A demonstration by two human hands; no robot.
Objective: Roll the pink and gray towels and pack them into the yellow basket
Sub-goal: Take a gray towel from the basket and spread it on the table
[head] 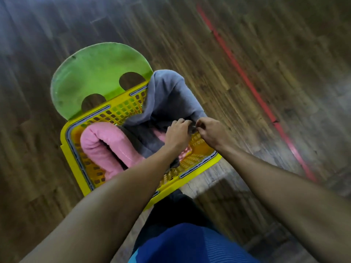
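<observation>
The yellow basket (74, 149) stands on a green round stool. A rolled pink towel (106, 147) lies bent inside the basket on its left side. The gray towel (169, 95) hangs over the basket's far right corner, part of it inside and part draped outside. My left hand (177, 132) and my right hand (209, 130) meet at the basket's right edge, and both pinch the gray towel's edge with curled fingers. The frame is blurred by motion.
The green stool (95, 76) with two round holes shows beyond the basket. Wooden floor (284, 73) surrounds it, crossed by a red tape line (247, 76) on the right. My blue shirt and dark trousers fill the bottom.
</observation>
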